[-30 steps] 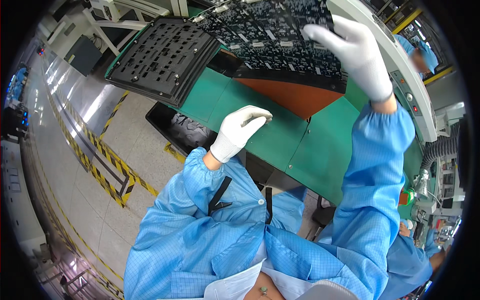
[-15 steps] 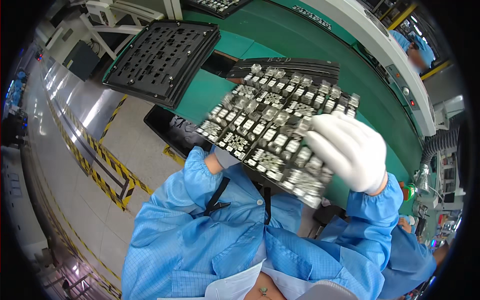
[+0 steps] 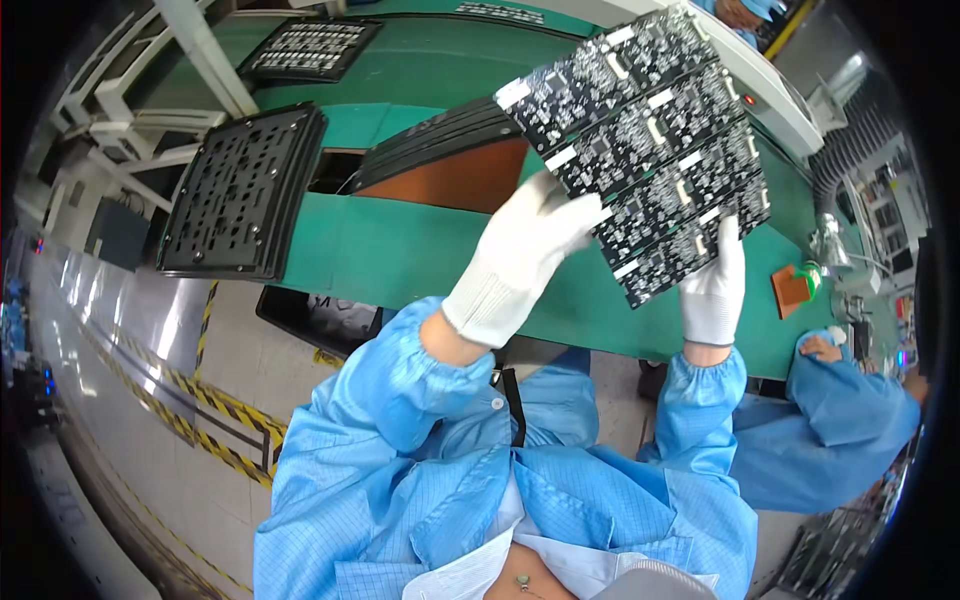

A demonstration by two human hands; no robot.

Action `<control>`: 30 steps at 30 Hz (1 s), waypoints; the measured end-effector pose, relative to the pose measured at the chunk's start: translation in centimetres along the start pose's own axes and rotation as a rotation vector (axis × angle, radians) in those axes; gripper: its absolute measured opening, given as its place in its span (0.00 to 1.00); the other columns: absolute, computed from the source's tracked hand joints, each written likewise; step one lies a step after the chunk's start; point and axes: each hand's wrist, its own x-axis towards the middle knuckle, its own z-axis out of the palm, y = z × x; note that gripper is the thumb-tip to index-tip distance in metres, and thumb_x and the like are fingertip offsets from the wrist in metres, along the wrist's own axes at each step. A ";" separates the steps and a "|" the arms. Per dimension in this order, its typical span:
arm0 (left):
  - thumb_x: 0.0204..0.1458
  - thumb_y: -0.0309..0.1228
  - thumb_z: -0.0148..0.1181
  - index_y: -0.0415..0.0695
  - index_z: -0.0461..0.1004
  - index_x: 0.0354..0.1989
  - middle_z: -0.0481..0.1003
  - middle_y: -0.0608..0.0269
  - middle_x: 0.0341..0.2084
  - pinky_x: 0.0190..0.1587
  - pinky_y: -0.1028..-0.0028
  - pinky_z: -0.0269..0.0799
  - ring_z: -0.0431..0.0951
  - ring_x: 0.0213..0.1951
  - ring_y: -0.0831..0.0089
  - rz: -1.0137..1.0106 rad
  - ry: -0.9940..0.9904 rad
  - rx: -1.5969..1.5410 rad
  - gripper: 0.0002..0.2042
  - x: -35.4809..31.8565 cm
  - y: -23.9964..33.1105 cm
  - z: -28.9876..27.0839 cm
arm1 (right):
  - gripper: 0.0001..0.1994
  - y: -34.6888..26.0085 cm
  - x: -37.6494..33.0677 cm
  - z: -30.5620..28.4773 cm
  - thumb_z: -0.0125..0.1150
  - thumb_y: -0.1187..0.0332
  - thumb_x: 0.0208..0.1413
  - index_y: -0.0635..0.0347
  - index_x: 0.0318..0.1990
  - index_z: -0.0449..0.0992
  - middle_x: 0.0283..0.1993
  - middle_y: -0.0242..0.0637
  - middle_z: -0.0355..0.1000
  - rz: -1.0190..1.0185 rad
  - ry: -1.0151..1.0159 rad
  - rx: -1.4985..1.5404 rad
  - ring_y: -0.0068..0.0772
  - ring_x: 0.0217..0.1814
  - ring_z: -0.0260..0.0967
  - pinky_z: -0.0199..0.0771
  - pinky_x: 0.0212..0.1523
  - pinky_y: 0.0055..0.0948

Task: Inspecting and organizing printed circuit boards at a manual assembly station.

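Note:
A black circuit board panel (image 3: 640, 160), made of several strips crowded with small components, chips and white connectors, is held tilted above the bench. My left hand (image 3: 525, 250), white-gloved, closes on its left edge with the thumb over the face; the other fingers are partly behind it. At the lower right edge my right hand (image 3: 716, 285), also gloved, grips the panel, one finger or thumb lying on the face and the rest hidden underneath.
Black slotted trays (image 3: 235, 190) are stacked on the green bench (image 3: 400, 245) at left. Dark curved boards (image 3: 440, 140) lean near a brown panel (image 3: 450, 175). Behind sits a loaded tray (image 3: 310, 50). A co-worker's blue sleeve (image 3: 830, 400) is at right; a black bin (image 3: 320, 315) stands below.
The panel has been turned over: tall silver parts faced me before, low chips and connectors now. It has moved up and right. My left hand has come out from beneath it.

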 end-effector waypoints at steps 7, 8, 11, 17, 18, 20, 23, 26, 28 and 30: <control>0.55 0.25 0.64 0.42 0.76 0.51 0.80 0.60 0.42 0.45 0.66 0.81 0.82 0.42 0.65 -0.028 0.109 -0.252 0.15 5.4 -2.5 1.1 | 0.20 0.7 -2.6 -4.4 0.49 0.63 0.70 0.63 0.64 0.63 0.63 0.40 0.67 -0.015 0.058 -0.207 0.38 0.63 0.67 0.69 0.65 0.43; 0.55 0.25 0.64 0.42 0.76 0.51 0.80 0.60 0.42 0.45 0.66 0.81 0.82 0.42 0.65 -0.044 0.095 -0.255 0.15 5.8 -2.5 1.5 | 0.22 0.0 -2.9 -7.7 0.49 0.61 0.70 0.64 0.65 0.61 0.65 0.41 0.65 0.159 0.242 -0.456 0.39 0.64 0.66 0.68 0.65 0.43; 0.54 0.26 0.65 0.39 0.78 0.47 0.81 0.62 0.39 0.42 0.71 0.79 0.81 0.39 0.71 0.024 0.157 0.026 0.12 6.6 -2.6 1.3 | 0.27 0.2 -1.4 -12.2 0.49 0.59 0.69 0.68 0.68 0.56 0.66 0.46 0.63 0.156 -0.198 -0.064 0.41 0.65 0.66 0.68 0.63 0.43; 0.54 0.26 0.66 0.35 0.79 0.46 0.82 0.63 0.37 0.43 0.78 0.75 0.79 0.37 0.79 0.244 -0.002 0.545 0.12 6.6 -1.8 1.0 | 0.28 -6.8 1.4 -7.2 0.63 0.68 0.59 0.65 0.66 0.64 0.67 0.45 0.65 -0.590 0.144 -1.380 0.38 0.67 0.64 0.63 0.67 0.35; 0.54 0.26 0.66 0.34 0.79 0.47 0.82 0.63 0.37 0.42 0.78 0.75 0.79 0.37 0.79 0.207 -0.015 0.582 0.13 6.4 -1.9 1.2 | 0.29 -8.1 1.6 -4.3 0.66 0.69 0.56 0.64 0.65 0.67 0.66 0.45 0.66 -0.753 0.063 -1.518 0.40 0.68 0.63 0.61 0.67 0.37; 0.55 0.24 0.66 0.35 0.79 0.49 0.82 0.63 0.36 0.41 0.79 0.76 0.79 0.37 0.79 0.179 -0.047 0.633 0.14 6.2 -2.2 1.7 | 0.27 -9.9 2.6 -0.2 0.69 0.66 0.52 0.61 0.60 0.72 0.60 0.45 0.71 -1.072 -0.154 -1.782 0.47 0.64 0.67 0.64 0.64 0.38; 0.55 0.21 0.63 0.38 0.79 0.51 0.81 0.63 0.37 0.42 0.80 0.76 0.79 0.37 0.80 0.256 -0.157 0.804 0.14 5.9 -2.4 2.0 | 0.22 -9.6 3.7 1.4 0.69 0.65 0.52 0.56 0.55 0.76 0.52 0.43 0.75 -0.989 -0.376 -1.877 0.47 0.56 0.71 0.70 0.57 0.39; 0.55 0.21 0.63 0.38 0.79 0.51 0.81 0.62 0.38 0.43 0.80 0.76 0.80 0.38 0.79 0.258 -0.189 0.814 0.14 5.8 -2.7 1.8 | 0.17 -9.0 3.3 1.3 0.68 0.68 0.53 0.57 0.51 0.78 0.48 0.41 0.77 -0.735 -0.447 -1.881 0.43 0.51 0.74 0.74 0.52 0.36; 0.55 0.21 0.63 0.38 0.79 0.51 0.81 0.62 0.38 0.43 0.79 0.76 0.80 0.38 0.79 0.254 -0.192 0.839 0.14 5.7 -2.4 1.8 | 0.14 -9.0 3.2 1.6 0.67 0.67 0.53 0.57 0.47 0.78 0.41 0.39 0.76 -0.630 -0.436 -1.926 0.41 0.44 0.75 0.74 0.46 0.35; 0.55 0.21 0.63 0.38 0.78 0.51 0.81 0.61 0.39 0.43 0.78 0.77 0.80 0.38 0.78 0.266 -0.210 0.869 0.15 5.7 -2.2 1.9 | 0.10 -9.0 3.3 1.8 0.63 0.60 0.56 0.55 0.39 0.77 0.33 0.35 0.74 -0.777 -0.417 -1.850 0.39 0.37 0.71 0.72 0.40 0.35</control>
